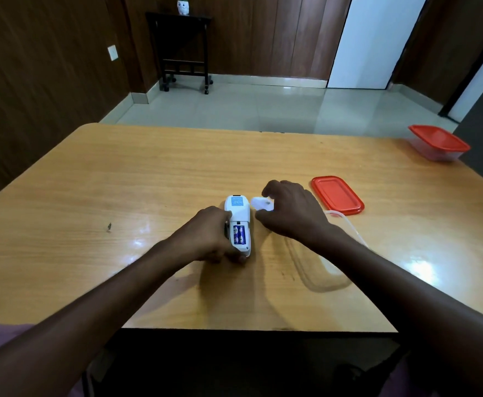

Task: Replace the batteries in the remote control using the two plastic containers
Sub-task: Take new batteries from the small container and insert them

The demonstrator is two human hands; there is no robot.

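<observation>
A white remote control (238, 214) lies face down at the middle of the wooden table (120, 181), its battery bay uncovered with two purple batteries (239, 234) inside. My left hand (206, 237) grips the remote's near end from the left. Just right of the remote, my right hand (289, 210) pinches the white battery cover (260, 203) between thumb and fingers. An open clear plastic container (320, 267) sits under my right forearm, and its red lid (337, 194) lies flat beyond it. A second clear container with a red lid on (438, 143) stands at the far right.
The table's near edge runs just in front of my body. A small dark mark (108, 226) shows on the left part of the tabletop. Beyond the table are a tiled floor, a dark side table (184, 50) on castors and a white door (374, 41).
</observation>
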